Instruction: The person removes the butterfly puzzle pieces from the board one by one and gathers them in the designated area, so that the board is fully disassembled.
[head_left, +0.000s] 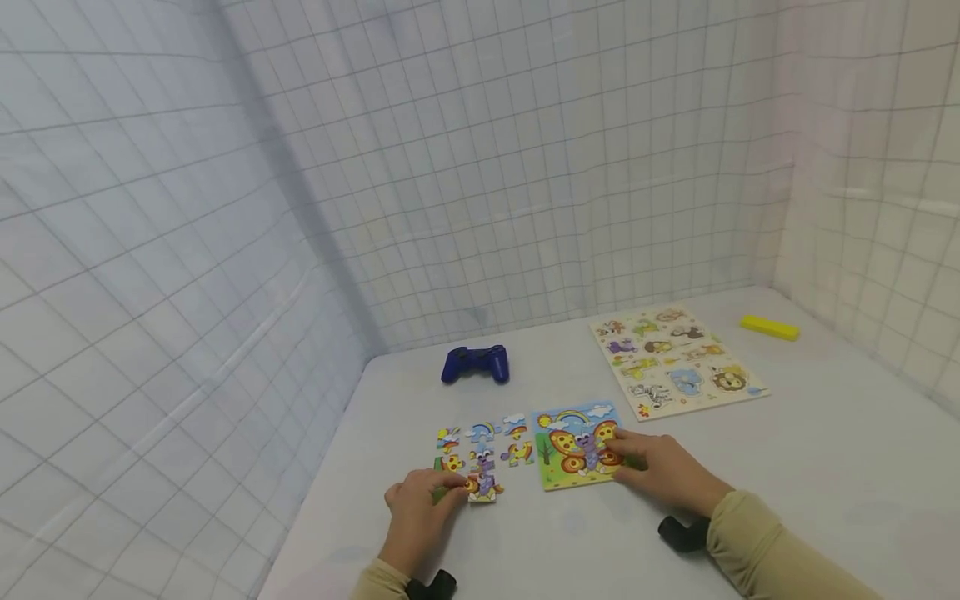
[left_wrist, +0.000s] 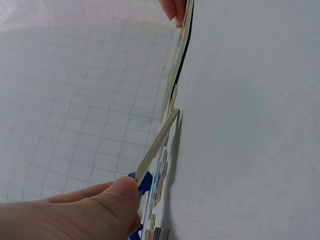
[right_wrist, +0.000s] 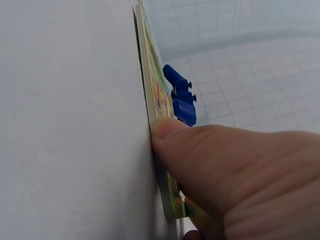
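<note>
My left hand [head_left: 422,510] pinches a jigsaw piece [head_left: 482,489] with a purple body and orange wing on it. In the left wrist view this piece [left_wrist: 157,145] stands tilted, its far edge close to the tabletop. Several other jigsaw pieces [head_left: 483,432] lie in rough rows just beyond that hand. To their right lies a square butterfly puzzle board [head_left: 555,479]. My right hand [head_left: 667,471] grips the board's right side, fingers over the picture. Its thumb [right_wrist: 172,132] presses the board's edge in the right wrist view; the other fingers are mostly hidden there.
A blue game controller [head_left: 476,364] lies behind the pieces. Farther back on the right is a larger animal puzzle board [head_left: 675,358], with a yellow bar-shaped object [head_left: 769,327] beyond it. Grid-patterned sheets [head_left: 525,167] wall the white table [head_left: 555,550] at the back and sides.
</note>
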